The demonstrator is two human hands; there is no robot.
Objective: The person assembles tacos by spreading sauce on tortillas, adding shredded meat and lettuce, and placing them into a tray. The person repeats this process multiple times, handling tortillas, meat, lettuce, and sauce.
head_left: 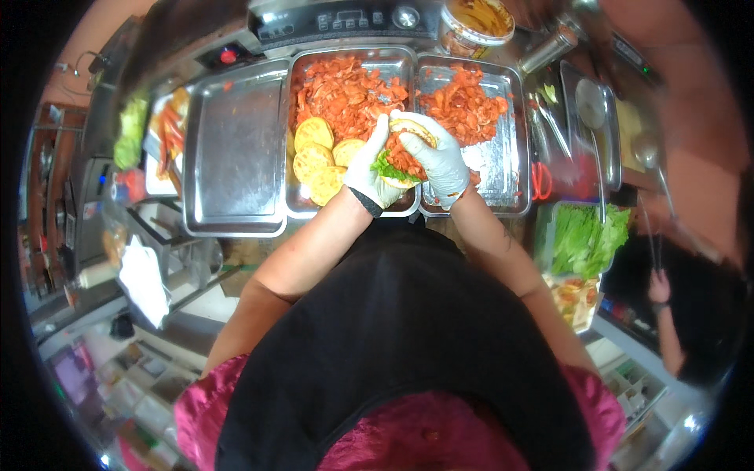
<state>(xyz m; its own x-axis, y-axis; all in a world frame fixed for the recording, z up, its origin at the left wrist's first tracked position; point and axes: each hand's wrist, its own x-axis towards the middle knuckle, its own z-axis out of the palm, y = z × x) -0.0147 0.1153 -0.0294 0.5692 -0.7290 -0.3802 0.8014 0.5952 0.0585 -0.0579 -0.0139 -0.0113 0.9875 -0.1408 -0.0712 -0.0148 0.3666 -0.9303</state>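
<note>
My two hands, in white gloves, hold a filled bun (404,162) above the metal trays. Green lettuce and red sauced slices stick out of its open side. My left hand (369,173) is wrapped round the near left side of it. From the right, my right hand (441,159) curls over the bun, its thumb by the filling. Below them lies the middle tray (296,196), with a heap of red slices (345,88) and several round yellow buns (314,161). More red slices (465,106) lie in the right tray (503,206).
To the left is another metal tray (238,149). A tub of orange-brown sauce (477,27) stands at the back. Right of the trays are red-handled scissors (541,181) and a container of lettuce (585,239). Another person's hand (659,286) shows at far right.
</note>
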